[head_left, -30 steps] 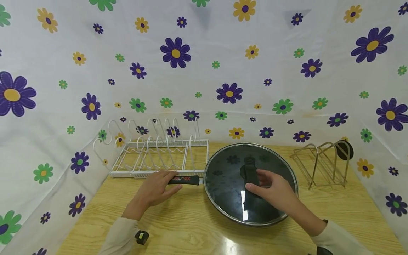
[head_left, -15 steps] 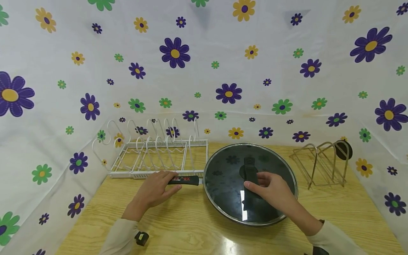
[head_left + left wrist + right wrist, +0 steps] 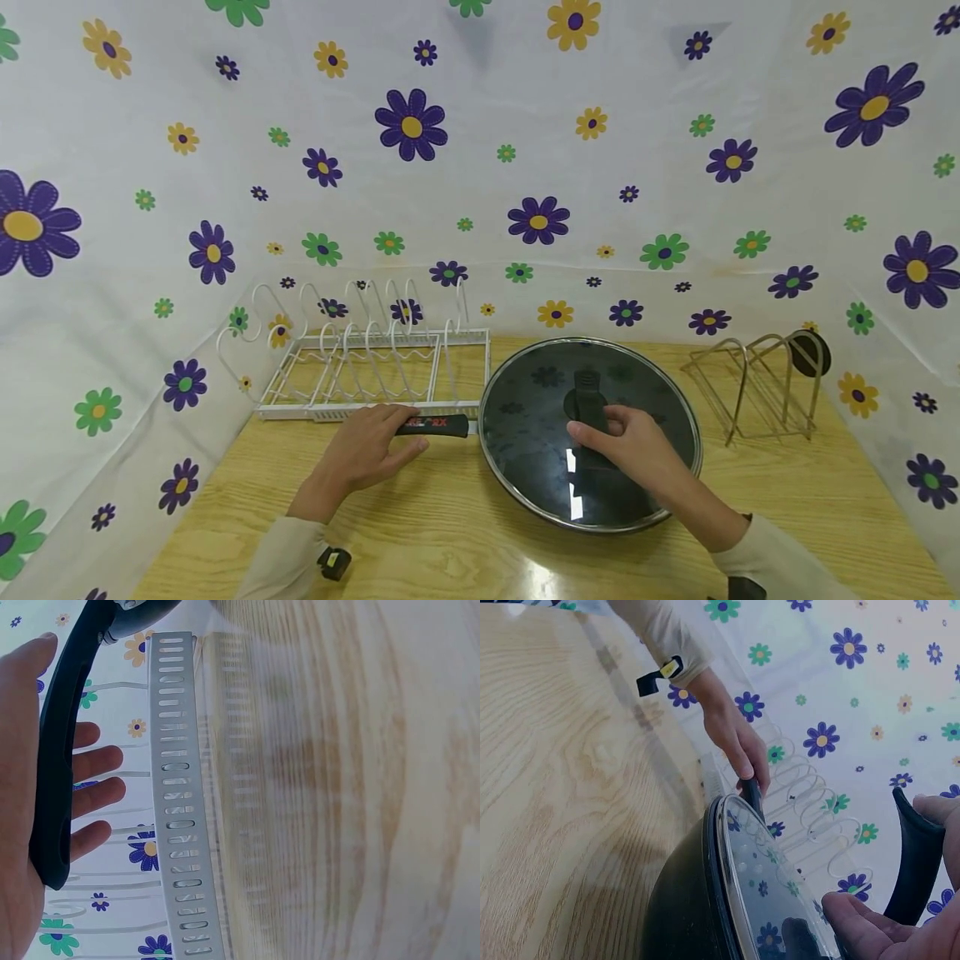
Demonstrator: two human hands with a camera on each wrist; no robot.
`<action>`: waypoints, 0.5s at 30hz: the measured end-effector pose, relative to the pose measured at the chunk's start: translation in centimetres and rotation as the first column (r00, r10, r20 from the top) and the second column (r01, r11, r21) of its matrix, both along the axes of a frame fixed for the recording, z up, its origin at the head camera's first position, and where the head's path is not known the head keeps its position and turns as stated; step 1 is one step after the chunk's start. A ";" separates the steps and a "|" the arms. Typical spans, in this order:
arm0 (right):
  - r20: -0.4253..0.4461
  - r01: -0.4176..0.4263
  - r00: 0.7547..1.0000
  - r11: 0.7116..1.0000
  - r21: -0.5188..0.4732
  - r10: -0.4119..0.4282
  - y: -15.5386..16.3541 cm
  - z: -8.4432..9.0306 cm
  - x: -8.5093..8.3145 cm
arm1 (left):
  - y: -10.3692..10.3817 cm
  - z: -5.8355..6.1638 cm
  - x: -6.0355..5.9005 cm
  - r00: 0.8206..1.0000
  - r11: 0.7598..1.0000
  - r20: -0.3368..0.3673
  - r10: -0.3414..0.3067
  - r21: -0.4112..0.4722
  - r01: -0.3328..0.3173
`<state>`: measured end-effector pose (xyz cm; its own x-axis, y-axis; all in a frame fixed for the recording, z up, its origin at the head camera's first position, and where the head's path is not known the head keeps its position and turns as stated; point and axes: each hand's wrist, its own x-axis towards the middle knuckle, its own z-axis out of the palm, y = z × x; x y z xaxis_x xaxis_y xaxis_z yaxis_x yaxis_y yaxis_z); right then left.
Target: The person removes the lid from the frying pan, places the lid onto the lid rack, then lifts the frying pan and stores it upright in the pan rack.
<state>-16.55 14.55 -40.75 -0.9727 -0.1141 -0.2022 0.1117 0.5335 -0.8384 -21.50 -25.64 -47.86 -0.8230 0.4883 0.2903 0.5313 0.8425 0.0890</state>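
My fingers (image 3: pixel 600 427) on the right hand (image 3: pixel 633 450) curl round the black lid handle (image 3: pixel 587 398), thumb on one side and the rest wrapped over it — a grip at the middle of the glass lid (image 3: pixel 590 433), where it balances. The lid sits flat on the dark frying pan (image 3: pixel 676 915), its steel rim matching the pan's edge all round. My left hand (image 3: pixel 362 450) lies along the pan's long black handle (image 3: pixel 438 425); the wrist view shows the thumb on one side and the other fingers (image 3: pixel 96 789) loosely bent on the far side, cradling more than clamping — enough, I judge, to steady the pan.

The pan stands mid-worktop (image 3: pixel 450 533), pale wood grain with a glossy sheen. Just behind my left hand is a white wire pan rack (image 3: pixel 360 362); well to the right stands a brass-coloured wire rack (image 3: pixel 757 383). White cloth printed with purple, yellow and green flowers (image 3: pixel 480 167) hangs round the back and both sides.
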 end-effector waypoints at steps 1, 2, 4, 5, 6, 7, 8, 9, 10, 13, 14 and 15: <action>0.006 0.000 1.000 1.000 0.000 0.000 -0.1 0.0 0.0 | 0.0 0.0 0.0 1.000 1.000 -0.002 -0.001 0.000 0.001; 0.013 0.002 1.000 1.000 -0.004 -0.002 -0.1 0.0 0.0 | 0.0 0.0 0.0 1.000 1.000 -0.004 -0.002 0.000 0.002; 0.028 0.003 1.000 1.000 -0.027 -0.002 -0.3 0.0 0.0 | 0.0 -0.1 0.0 1.000 1.000 -0.009 -0.004 0.002 0.004; 0.038 0.004 0.999 0.998 -0.058 -0.002 -0.3 0.0 0.0 | 0.0 -0.2 0.0 1.000 1.000 -0.013 -0.003 0.000 0.003; 0.049 0.008 0.999 0.995 -0.098 -0.004 -0.4 0.0 0.0 | 0.0 -0.2 0.0 1.000 1.000 -0.018 -0.004 -0.001 0.004; 0.063 0.013 0.998 0.988 -0.154 -0.004 -0.4 -0.1 0.0 | -0.1 -0.3 0.0 1.000 1.000 -0.024 -0.004 -0.003 0.004; 0.078 0.021 0.997 0.977 -0.213 -0.004 -0.5 -0.1 0.1 | -0.1 -0.3 0.0 1.000 1.000 -0.029 -0.004 -0.004 0.004; 0.091 0.026 0.996 0.961 -0.275 -0.001 -0.6 -0.2 0.1 | -0.1 -0.3 0.0 0.999 1.000 -0.035 -0.005 -0.007 0.005; 0.106 0.033 0.994 0.940 -0.341 0.003 -0.6 -0.2 0.1 | 0.0 -0.3 0.0 0.999 1.000 -0.041 -0.006 -0.009 0.006; 0.120 0.036 0.992 0.881 -0.472 0.024 -0.7 -0.4 0.1 | 0.0 -0.4 -0.1 0.999 1.000 -0.049 -0.010 -0.002 0.010; 0.116 0.028 0.993 0.865 -0.500 0.034 -0.8 -0.5 0.1 | 0.0 -0.4 -0.2 0.999 1.000 -0.052 -0.011 0.001 0.011; 0.113 0.022 0.993 0.848 -0.529 0.045 -0.8 -0.6 0.1 | 0.0 -0.4 -0.2 0.998 1.000 -0.056 -0.012 0.004 0.012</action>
<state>-16.40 13.77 -41.30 -0.9438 -0.2471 -0.2197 0.2229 0.0153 -0.9747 -21.70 -25.61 -48.28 -0.7994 0.4964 0.3383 0.5455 0.8358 0.0626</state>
